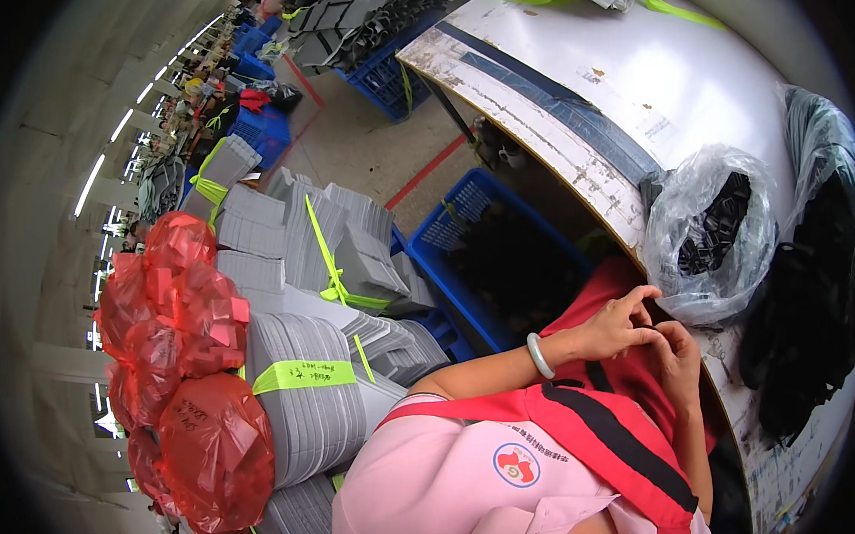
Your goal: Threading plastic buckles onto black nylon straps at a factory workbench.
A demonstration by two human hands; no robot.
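My left hand point(618, 325), with a pale bracelet point(539, 356) on its wrist, is closed with its fingers bent near the table's edge. Facing it, my right hand point(679, 359) is closed too, its thumb and forefinger pinched. The fingertips of both hands nearly meet. A small dark bit shows between them, too little of it to name. Just beyond the hands, a clear plastic bag point(670, 287) of small black plastic buckles point(717, 227) stands open on the table. Over my red apron point(574, 417) runs a wide black band point(620, 438).
The worn white table point(583, 193) spans the right. Black straps point(807, 312) hang from another bag at the far right. Below the table sits a blue crate point(438, 234) with dark contents. Left are stacked grey panels point(301, 424) with green ties and red plastic bags point(214, 449).
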